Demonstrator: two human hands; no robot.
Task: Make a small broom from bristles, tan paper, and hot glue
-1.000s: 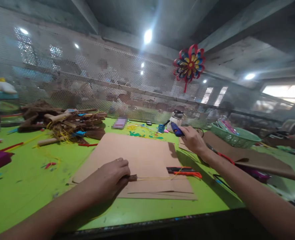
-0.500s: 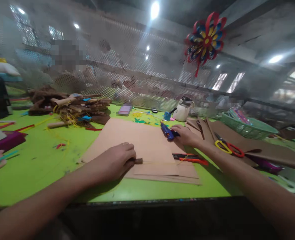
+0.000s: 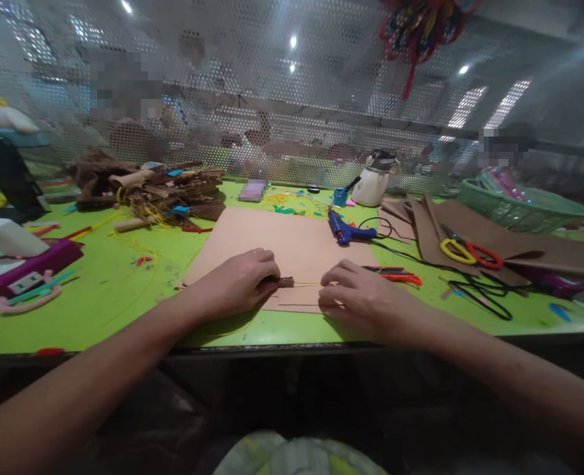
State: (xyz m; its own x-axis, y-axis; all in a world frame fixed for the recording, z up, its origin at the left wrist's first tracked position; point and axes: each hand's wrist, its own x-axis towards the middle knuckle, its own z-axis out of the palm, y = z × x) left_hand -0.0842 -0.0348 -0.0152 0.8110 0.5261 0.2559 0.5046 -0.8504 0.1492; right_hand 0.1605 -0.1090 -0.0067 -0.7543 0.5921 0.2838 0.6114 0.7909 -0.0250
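My left hand is closed on a small brown rolled strip, and its end pokes out past the fingertips. A thin yellow string runs from that strip to my right hand, whose bent fingers close over it at the paper. Both hands rest on a sheet of light brown paper. Behind my right hand, a blue glue gun lies on the sheet's right side. Red-handled pliers are just beyond the right knuckles, partly hidden.
Scissors with yellow and red handles lie on dark brown paper at the right, before a green basket. A black cord loops nearby. A white jug stands at the back, a brown scrap pile back left, a purple power strip left.
My right hand has let go of the glue gun, leaving it on the paper, and come back toward me to the string. My left hand keeps the brown strip. The view has tilted down.
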